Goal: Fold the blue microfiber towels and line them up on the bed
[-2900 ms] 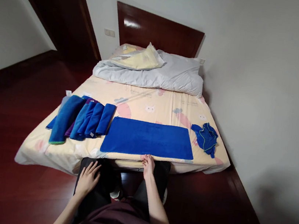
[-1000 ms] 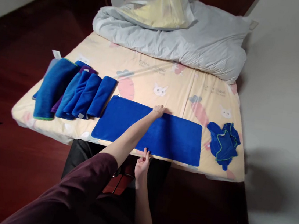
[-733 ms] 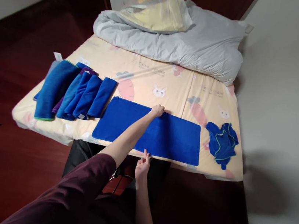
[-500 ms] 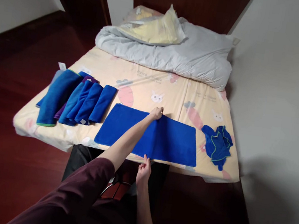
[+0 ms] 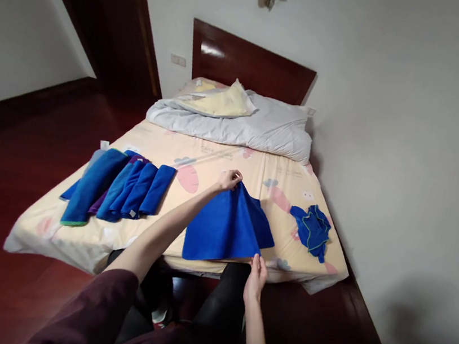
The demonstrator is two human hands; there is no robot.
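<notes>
A blue towel (image 5: 224,225) is partly lifted off the front part of the bed, its raised middle draping to both sides. My left hand (image 5: 230,179) pinches its far edge, above the mattress. At the near edge, my right hand (image 5: 257,272) holds the cloth between thumb and fingers, just over the bed's front. To the left lies a row of several folded towels (image 5: 137,187), mostly blue with some purple. On the right sits a crumpled blue cloth (image 5: 312,229) with green edging.
The bed (image 5: 54,230) has a pale sheet printed with carrots and rabbits. A bunched grey-white quilt (image 5: 226,132) and a yellowish pillow (image 5: 226,100) lie toward the headboard (image 5: 253,64). A white wall (image 5: 405,162) runs along the right side.
The towel's middle has been lifted from lying flat, and its two halves now fall together. My right hand has moved right with the near edge. The camera view has tilted up.
</notes>
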